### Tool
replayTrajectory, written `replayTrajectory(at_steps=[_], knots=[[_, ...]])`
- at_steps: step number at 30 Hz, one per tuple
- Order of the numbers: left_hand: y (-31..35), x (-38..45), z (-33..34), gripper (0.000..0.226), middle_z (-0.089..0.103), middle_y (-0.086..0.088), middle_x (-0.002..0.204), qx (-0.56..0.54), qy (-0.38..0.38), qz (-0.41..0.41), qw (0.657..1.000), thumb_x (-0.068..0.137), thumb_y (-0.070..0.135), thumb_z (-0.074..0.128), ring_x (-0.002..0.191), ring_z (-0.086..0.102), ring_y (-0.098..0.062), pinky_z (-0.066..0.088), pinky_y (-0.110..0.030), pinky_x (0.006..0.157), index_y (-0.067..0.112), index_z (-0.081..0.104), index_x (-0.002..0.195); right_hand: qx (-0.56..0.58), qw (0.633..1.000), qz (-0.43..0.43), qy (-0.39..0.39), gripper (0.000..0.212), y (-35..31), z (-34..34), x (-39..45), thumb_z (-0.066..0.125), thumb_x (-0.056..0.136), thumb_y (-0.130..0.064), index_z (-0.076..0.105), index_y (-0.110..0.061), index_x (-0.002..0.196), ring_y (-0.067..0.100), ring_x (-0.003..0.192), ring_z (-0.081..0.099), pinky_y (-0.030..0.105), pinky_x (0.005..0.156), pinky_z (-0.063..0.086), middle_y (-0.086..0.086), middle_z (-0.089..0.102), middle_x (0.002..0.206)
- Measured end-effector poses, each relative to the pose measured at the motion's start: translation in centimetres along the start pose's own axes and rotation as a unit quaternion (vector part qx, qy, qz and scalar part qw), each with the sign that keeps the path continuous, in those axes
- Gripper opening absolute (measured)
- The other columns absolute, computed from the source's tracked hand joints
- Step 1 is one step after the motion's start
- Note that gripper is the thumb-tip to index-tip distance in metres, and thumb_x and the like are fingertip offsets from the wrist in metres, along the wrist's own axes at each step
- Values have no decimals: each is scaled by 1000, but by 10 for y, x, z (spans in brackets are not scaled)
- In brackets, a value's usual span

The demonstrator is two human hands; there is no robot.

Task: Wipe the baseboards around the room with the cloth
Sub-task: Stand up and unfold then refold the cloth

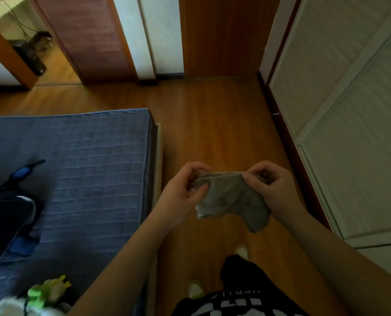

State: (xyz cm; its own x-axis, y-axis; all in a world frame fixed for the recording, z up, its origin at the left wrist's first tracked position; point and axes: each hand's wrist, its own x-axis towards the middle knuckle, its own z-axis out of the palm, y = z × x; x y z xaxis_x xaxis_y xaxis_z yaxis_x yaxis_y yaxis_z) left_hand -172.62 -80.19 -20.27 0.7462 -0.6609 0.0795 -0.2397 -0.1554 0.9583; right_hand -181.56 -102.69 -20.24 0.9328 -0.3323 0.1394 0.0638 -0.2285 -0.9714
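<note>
I see the cloth (231, 197) held up in the lower middle of the frame, over the wood floor (212, 124). It is a grey, ribbed or waffle-textured piece, small, with its top edge pulled into a straight band between the two hands. Below that edge it hangs crumpled; a paler corner shows at its lower left and a darker fold droops to the lower right.

My left hand (180, 197) has its fingers curled, thumb and fingertips pinching the cloth's left end. My right hand (272, 188) pinches the right end the same way, fingers bent in over the fabric.

A dark baseboard (278, 124) runs along the right of the frame under pale panelled doors (340, 110). A shorter dark strip sits at the wall foot in the upper middle. A blue quilted bed (87, 160) fills the left of the frame.
</note>
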Motion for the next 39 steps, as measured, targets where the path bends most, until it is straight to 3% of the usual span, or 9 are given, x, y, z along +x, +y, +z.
replayTrajectory(at_steps=[4,8,11,16,22,28,32,35,39], knots=[[-12,60,-5,27,68,8,104,-26,8,-1,1000,90,28,68,98,68,-17,58,-29,81,38,59,114,-14,1000,-10,-2,15,16,-23,59,79,78,-38,70,-27,82,16,76,65,28,64,56,-1,68,82],[-23,130,-9,22,67,14,95,-6,26,7,1000,90,25,71,86,67,-9,55,-21,72,32,56,105,-24,999,-18,-22,18,37,-50,125,79,74,-43,67,-38,86,8,80,64,19,68,54,-7,66,88],[-25,180,-19,21,67,8,95,9,43,-5,999,90,26,72,87,68,-15,55,-24,71,32,58,103,-24,997,-34,-68,21,45,-69,177,76,73,-51,66,-39,88,10,91,64,22,77,54,-9,66,93],[-27,240,-47,23,71,2,93,3,111,-14,994,82,39,78,85,70,-21,61,-33,73,39,62,98,-128,974,-114,-147,17,52,-79,263,70,82,-45,67,-31,91,10,97,62,23,83,53,-11,63,101],[-48,290,-109,22,73,1,88,-8,162,-17,987,76,31,78,82,72,-16,58,-23,71,42,65,89,-240,926,-184,-225,25,63,-36,362,68,78,-37,70,-13,85,8,88,64,26,77,56,-3,65,95],[-89,342,-199,24,71,2,83,-7,191,-18,981,69,45,82,81,71,-17,57,-31,74,37,64,81,-257,920,-177,-238,24,65,27,460,68,77,-40,66,-17,81,0,84,61,21,74,55,-10,64,91],[-103,384,-252,22,69,13,80,14,178,11,984,71,32,83,77,69,-5,53,-17,71,36,63,80,-322,896,-187,-243,16,49,57,516,79,75,-25,64,-21,80,6,78,63,34,68,59,-8,64,85],[-108,419,-288,22,68,15,81,80,156,37,984,72,34,81,76,67,-2,50,-11,70,28,62,80,-379,863,-233,-240,22,39,67,556,75,76,-34,65,-15,77,14,69,63,39,58,56,-3,64,77],[-113,471,-316,27,66,17,80,162,118,95,975,75,34,81,76,64,0,47,-11,67,15,63,78,-359,884,-213,-210,38,38,68,601,58,77,-51,65,-13,77,14,71,63,34,60,56,-2,64,78]])
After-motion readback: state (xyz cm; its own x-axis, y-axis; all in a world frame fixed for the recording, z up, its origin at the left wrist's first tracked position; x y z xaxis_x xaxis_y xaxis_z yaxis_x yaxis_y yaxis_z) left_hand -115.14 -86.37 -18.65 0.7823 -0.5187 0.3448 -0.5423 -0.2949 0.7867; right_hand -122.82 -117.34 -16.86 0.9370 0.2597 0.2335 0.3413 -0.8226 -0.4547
